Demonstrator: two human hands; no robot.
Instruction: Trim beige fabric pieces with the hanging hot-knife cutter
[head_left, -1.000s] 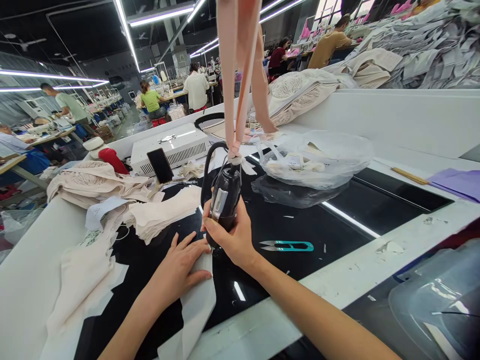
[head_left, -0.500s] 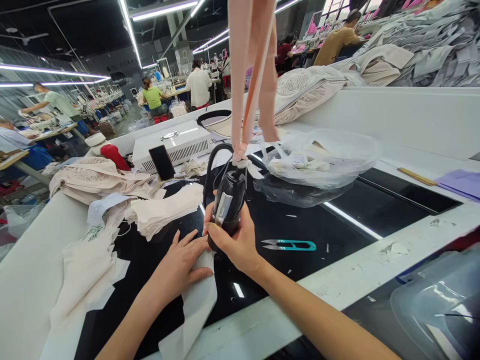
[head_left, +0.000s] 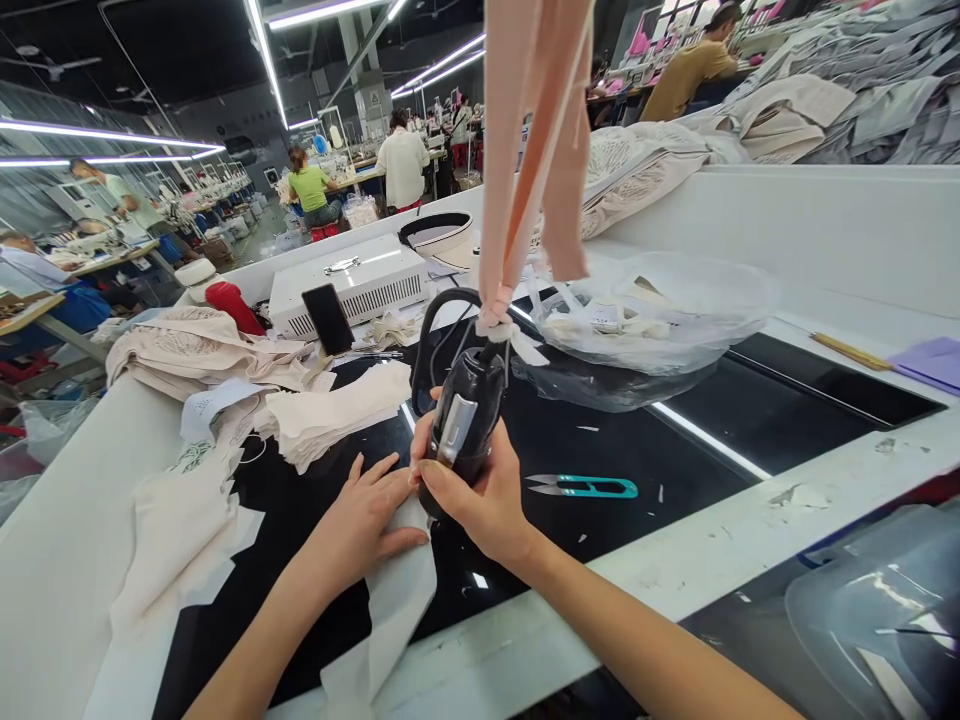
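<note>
Black tool [head_left: 466, 415] in right fingers [head_left: 450, 487]; pink strips [head_left: 534, 150] hang above, snips [head_left: 592, 487] near.

No words, brand or number can be read. The one sign that can be made out is a small triangle on a pale plate [head_left: 376, 98], fixed to a pillar [head_left: 366, 62] at the upper centre of the frame; its lettering is too small. Faint dark marks, all illegible, show on a white label [head_left: 606, 317] inside the clear plastic bag [head_left: 697, 310] right of centre and on a pale curved piece [head_left: 214, 405] at the left.
</note>
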